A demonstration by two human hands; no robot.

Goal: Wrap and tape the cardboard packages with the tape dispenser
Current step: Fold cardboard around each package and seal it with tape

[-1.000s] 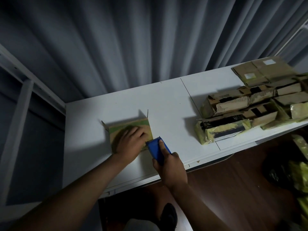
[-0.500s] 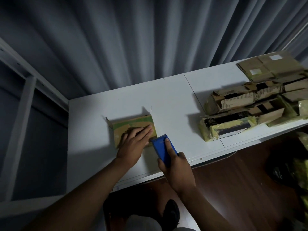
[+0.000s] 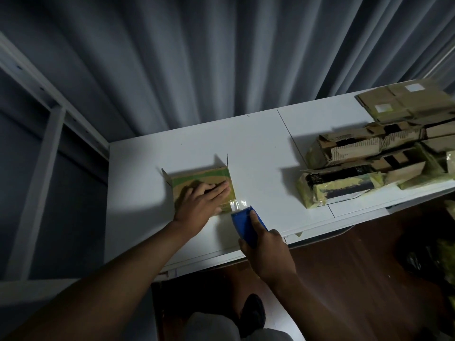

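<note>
Our left hand [image 3: 200, 201] presses flat on the box [image 3: 202, 181] at the table's [image 3: 258, 148] middle. Our right hand [image 3: 267, 252] grips the blue dispenser [image 3: 246, 223], now drawn off the box's near right corner; clear tape [image 3: 236, 204] stretches between them, where earlier they touched. This strip looks ready to cut.

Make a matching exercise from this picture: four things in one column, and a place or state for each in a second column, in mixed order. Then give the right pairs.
Things
1. left hand
2. right hand
3. pile of packages
4. clear tape

Places or states
A. stretched from the box corner to the dispenser
B. lies flat on the small box
C. on the right part of the table
D. grips the blue tape dispenser

Pairs: 1-B, 2-D, 3-C, 4-A
</note>
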